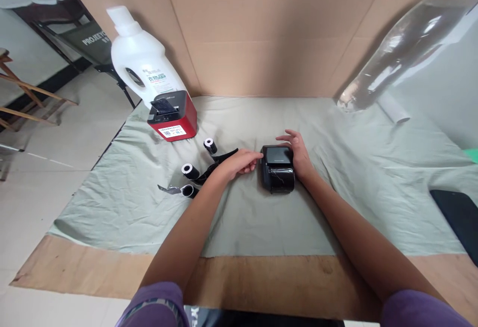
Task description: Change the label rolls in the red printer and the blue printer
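Note:
A black portable printer [278,155] with a dark, glossy lower front lies on the grey-green cloth. My right hand [300,155] grips its right side, fingers bent around the far corner and partly spread. My left hand [242,162] is at its left side, with the index finger stretched to the casing and the other fingers curled, holding nothing. Just left of that hand are black paper rolls with white cores: one at the back [210,145], one in the middle [190,170] and one in front [189,191], with a loose end trailing. Black strips lie partly under my left forearm.
A red and black box-shaped printer [174,118] stands back left, before a white detergent bottle [138,58]. A cardboard panel [261,58] closes off the back. At right are a clear plastic bag [396,48], a white tube [394,109] and a dark phone [457,217].

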The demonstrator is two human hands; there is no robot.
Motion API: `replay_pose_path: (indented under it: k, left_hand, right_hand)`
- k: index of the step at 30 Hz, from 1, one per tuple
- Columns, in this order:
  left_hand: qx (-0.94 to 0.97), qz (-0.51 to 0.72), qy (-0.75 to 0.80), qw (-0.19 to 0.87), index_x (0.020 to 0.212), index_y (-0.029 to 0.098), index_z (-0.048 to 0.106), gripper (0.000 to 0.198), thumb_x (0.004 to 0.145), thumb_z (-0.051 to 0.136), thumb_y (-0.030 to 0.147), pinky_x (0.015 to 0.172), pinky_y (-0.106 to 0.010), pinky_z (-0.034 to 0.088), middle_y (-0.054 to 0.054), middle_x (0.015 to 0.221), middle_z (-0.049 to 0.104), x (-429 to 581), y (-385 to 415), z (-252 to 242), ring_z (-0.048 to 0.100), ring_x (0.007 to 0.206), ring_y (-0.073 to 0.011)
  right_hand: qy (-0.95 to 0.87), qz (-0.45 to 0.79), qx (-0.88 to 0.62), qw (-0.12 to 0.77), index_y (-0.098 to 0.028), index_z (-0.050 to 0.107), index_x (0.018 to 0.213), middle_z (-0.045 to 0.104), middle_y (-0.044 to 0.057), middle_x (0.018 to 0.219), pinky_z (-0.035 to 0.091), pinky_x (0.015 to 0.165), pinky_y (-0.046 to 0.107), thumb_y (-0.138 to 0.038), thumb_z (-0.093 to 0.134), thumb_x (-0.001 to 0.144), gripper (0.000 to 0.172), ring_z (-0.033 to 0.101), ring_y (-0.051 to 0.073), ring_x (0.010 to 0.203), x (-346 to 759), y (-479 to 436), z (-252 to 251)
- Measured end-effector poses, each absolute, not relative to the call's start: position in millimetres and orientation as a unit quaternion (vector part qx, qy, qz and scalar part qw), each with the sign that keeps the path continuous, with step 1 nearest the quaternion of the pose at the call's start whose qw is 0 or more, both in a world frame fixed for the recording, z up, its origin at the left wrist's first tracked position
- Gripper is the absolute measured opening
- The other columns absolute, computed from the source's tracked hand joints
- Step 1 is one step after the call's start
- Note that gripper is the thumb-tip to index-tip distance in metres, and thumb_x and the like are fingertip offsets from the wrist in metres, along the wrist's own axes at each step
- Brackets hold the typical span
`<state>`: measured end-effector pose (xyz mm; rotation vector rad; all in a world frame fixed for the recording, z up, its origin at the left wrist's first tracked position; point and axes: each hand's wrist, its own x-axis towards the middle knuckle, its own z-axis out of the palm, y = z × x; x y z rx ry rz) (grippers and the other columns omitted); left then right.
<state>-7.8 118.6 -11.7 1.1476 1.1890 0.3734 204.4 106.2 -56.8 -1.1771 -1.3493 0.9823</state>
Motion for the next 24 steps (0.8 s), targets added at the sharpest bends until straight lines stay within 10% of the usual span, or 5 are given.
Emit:
replay_pose_path:
  k: [12,24]
  left_hand:
    - [0.509,0.209,0.594,0.586,0.054,0.022,0.04,0.063,0.087,0.051,0.074,0.04,-0.024,0.019,0.004,0.045,0.038,4,118,-25,0.028,0.036,-0.0076]
    - [0.596,0.325,0.622,0.39,0.055,0.02,0.041,0.047,0.096,0.046,0.044,0.056,-0.024,0.032,0.003,0.051,0.045,9,93,-35,0.046,0.055,-0.0126]
  right_hand:
    - [-0.563,0.401,-0.501,0.521,-0.023,0.066,0.12,0.07,0.007,0.116,0.051,0.097,0.041,-0.066,0.04,0.096,0.055,0.066,0.023,0.103,206,107,-51]
    - [-0.506,0.396,-0.566,0.517,-0.016,0.074,0.099,0.073,0.004,0.085,0.052,0.076,0.033,-0.055,0.061,0.085,0.043,0.066,0.021,0.082,203,113,-40]
